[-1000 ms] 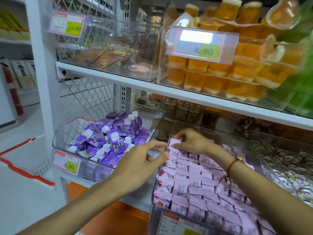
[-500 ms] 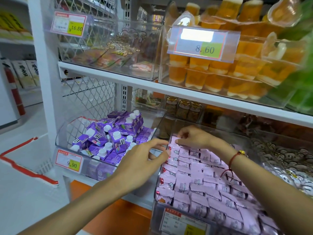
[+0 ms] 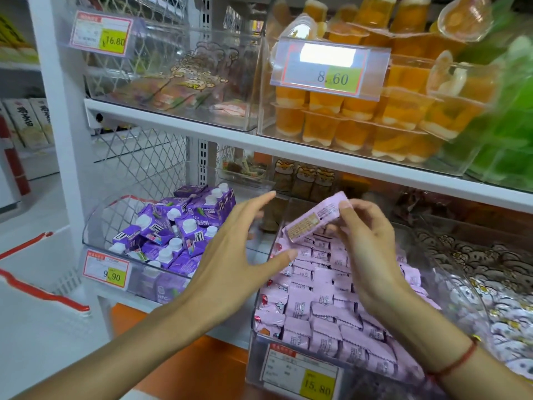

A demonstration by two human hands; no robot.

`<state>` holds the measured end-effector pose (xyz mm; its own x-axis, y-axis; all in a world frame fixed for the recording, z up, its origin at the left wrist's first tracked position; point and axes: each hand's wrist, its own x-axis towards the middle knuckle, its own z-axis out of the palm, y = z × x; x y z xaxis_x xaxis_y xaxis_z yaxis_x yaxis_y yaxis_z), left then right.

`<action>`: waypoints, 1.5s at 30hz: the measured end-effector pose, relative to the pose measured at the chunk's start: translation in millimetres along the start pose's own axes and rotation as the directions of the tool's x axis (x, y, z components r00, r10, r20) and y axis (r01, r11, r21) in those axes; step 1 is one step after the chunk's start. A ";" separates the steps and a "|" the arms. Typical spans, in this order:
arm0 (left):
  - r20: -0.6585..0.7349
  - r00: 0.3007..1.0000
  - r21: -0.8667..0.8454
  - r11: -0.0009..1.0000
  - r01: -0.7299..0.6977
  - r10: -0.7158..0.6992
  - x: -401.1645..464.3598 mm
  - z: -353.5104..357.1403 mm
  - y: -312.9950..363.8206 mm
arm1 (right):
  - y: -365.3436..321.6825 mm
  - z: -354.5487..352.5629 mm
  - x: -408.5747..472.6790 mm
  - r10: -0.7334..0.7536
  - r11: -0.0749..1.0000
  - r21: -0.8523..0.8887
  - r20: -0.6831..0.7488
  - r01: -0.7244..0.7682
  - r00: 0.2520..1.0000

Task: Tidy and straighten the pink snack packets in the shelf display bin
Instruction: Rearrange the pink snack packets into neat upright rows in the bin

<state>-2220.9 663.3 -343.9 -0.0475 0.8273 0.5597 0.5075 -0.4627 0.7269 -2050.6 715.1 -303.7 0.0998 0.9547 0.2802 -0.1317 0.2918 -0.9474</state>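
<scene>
Tilting up-right, pink packet (image 3: 314, 219) (long axis diagonal) pinched by right hand (image 3: 372, 249).

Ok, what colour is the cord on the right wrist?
Red: a thin red wrist cord with a small gold bead, clearest in the head view.

left hand (image 3: 230, 255): fingers straight, spread, holding nothing | right hand (image 3: 372, 249): fingers pinching, raised
</scene>
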 end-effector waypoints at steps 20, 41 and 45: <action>-0.062 0.957 -0.345 0.906 0.244 -0.282 7.8 -0.7 20.4 | -0.9 -8.6 -28.2 -0.227 0.413 -0.551 0.709 0.725 0.668; 0.163 0.957 0.050 0.970 0.236 -0.241 2.2 -0.5 -9.9 | 61.9 7.4 57.8 -0.094 0.534 -0.719 0.472 0.444 0.877; 0.168 0.957 0.031 0.972 0.234 -0.236 2.6 -1.0 -10.9 | 71.2 -3.0 63.5 -0.016 0.242 -0.803 0.558 0.545 0.830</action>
<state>-2227.4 670.2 -350.0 -0.0202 0.9546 0.2973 0.5084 -0.2462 0.8251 -2050.6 796.3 -353.9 -0.4654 0.8196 0.3342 0.8145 0.5444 -0.2007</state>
